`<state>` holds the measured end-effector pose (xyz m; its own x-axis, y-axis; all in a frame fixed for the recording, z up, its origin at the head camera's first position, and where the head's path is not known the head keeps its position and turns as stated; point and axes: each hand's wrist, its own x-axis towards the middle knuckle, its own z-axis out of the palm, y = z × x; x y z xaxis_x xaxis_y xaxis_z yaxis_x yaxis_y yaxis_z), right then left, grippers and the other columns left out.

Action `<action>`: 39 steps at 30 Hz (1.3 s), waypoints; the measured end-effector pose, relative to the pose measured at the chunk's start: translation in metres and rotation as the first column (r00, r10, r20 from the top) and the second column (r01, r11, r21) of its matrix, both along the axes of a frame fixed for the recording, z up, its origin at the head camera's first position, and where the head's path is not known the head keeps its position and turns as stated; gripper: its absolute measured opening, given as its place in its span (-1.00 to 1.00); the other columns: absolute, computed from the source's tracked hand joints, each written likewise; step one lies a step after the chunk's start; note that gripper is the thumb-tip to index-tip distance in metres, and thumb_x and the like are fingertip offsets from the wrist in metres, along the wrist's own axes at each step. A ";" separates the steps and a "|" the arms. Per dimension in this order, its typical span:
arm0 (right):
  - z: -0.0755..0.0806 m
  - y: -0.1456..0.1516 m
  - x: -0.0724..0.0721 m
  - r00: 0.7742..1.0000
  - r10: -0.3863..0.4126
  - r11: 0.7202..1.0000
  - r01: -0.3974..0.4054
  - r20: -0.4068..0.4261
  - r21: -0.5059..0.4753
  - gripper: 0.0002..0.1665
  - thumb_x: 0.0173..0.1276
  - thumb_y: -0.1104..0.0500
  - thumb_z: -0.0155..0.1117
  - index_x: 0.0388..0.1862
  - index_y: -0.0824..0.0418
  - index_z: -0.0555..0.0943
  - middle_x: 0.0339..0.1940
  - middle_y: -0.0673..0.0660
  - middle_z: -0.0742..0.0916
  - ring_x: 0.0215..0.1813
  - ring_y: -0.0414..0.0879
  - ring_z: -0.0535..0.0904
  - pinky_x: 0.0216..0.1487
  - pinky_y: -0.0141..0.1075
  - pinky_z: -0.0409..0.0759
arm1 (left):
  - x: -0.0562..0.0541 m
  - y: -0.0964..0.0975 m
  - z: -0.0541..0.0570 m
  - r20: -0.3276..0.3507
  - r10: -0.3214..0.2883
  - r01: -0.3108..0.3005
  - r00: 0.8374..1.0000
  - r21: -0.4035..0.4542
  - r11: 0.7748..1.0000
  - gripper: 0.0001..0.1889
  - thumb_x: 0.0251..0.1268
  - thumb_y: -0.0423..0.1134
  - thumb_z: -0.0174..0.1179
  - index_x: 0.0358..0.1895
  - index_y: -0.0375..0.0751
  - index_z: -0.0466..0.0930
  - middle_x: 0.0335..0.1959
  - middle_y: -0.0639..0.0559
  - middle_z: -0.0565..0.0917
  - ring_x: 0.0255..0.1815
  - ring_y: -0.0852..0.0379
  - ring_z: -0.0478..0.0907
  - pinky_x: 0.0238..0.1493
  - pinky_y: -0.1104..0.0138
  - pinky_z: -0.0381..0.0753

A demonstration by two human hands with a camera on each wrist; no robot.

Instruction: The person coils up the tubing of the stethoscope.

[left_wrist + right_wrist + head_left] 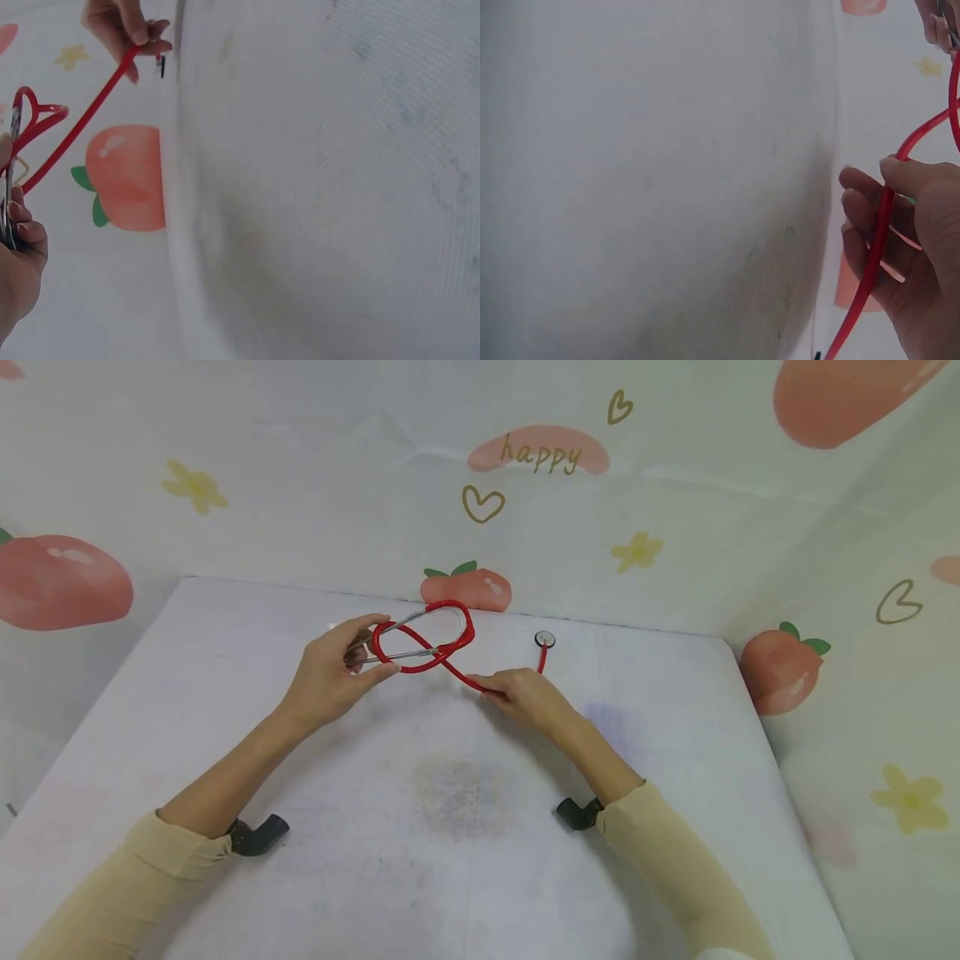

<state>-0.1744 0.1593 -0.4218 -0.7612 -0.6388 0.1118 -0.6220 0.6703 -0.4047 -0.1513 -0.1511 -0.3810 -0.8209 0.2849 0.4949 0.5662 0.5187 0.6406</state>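
A red stethoscope (431,647) lies looped over the far middle of the white table (420,827). My left hand (341,668) grips its metal ear tubes (405,653) and holds the loop slightly raised; the same hand (19,262) shows in the left wrist view. My right hand (521,693) pinches the red tube (468,679) near the table surface, fingers curled round the tube (874,247) in the right wrist view. The round chest piece (545,640) rests on the table beyond my right hand.
A fabric backdrop (525,485) printed with peaches, flowers and hearts rises behind and to the right of the table. Black wrist camera mounts (258,835) sit by both sleeves. The table's near centre has a faint grey smudge (465,793).
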 end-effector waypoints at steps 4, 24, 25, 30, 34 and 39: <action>0.002 0.000 0.007 0.999 0.033 0.999 -0.032 -0.034 0.043 -0.51 0.36 0.23 0.37 0.26 0.01 0.63 -0.29 -0.02 0.78 -0.22 -0.15 0.67 -0.16 -0.32 0.61 | 0.000 0.000 0.001 -0.044 0.003 -0.004 0.999 -0.024 1.000 -0.33 0.08 -0.34 0.49 0.33 -0.21 0.50 -0.29 0.00 0.56 -0.40 0.17 0.35 -0.42 0.44 0.37; 0.012 0.010 0.043 0.913 0.112 0.973 -0.182 -0.392 -0.145 -0.51 0.07 0.31 0.58 0.04 0.12 0.76 -0.34 0.01 0.81 -0.29 -0.16 0.73 -0.26 -0.33 0.68 | 0.001 0.001 0.003 -0.019 0.045 -0.045 0.999 -0.025 0.999 -0.34 0.10 -0.31 0.49 0.32 -0.22 0.48 -0.31 -0.02 0.60 -0.44 0.14 0.36 -0.42 0.43 0.36; 0.012 0.010 0.043 0.910 0.113 0.969 -0.189 -0.399 -0.156 -0.51 0.05 0.32 0.59 0.03 0.13 0.76 -0.35 0.02 0.81 -0.30 -0.16 0.74 -0.26 -0.33 0.68 | 0.002 0.001 0.003 -0.009 0.044 -0.044 0.999 -0.017 0.999 -0.34 0.11 -0.31 0.49 0.32 -0.22 0.46 -0.30 -0.02 0.60 -0.44 0.14 0.36 -0.42 0.43 0.36; 0.011 0.012 0.043 0.903 0.118 0.962 -0.207 -0.414 -0.177 -0.49 0.02 0.32 0.60 0.03 0.14 0.76 -0.39 0.02 0.80 -0.33 -0.17 0.73 -0.28 -0.34 0.68 | 0.002 0.001 0.001 0.023 0.049 -0.049 0.999 -0.001 0.999 -0.39 0.14 -0.28 0.47 0.27 -0.21 0.44 -0.27 -0.05 0.63 -0.41 0.13 0.39 -0.39 0.46 0.39; 0.012 0.014 0.044 0.889 0.132 0.962 -0.221 -0.439 -0.160 -0.50 0.03 0.32 0.60 0.03 0.17 0.76 -0.41 0.02 0.78 -0.36 -0.16 0.70 -0.31 -0.36 0.67 | 0.002 0.001 0.000 0.030 0.055 -0.054 0.998 -0.008 0.998 -0.40 0.14 -0.28 0.47 0.27 -0.20 0.49 -0.27 -0.08 0.64 -0.39 0.13 0.40 -0.36 0.48 0.41; 0.021 0.019 0.048 0.860 0.164 0.956 -0.258 -0.483 -0.136 -0.52 0.05 0.34 0.58 0.02 0.19 0.76 -0.39 0.02 0.76 -0.33 -0.13 0.67 -0.28 -0.34 0.66 | 0.000 0.001 -0.002 -0.001 0.043 -0.043 0.999 -0.030 0.999 -0.41 0.13 -0.28 0.48 0.27 -0.22 0.53 -0.21 -0.04 0.64 -0.39 0.15 0.39 -0.39 0.47 0.38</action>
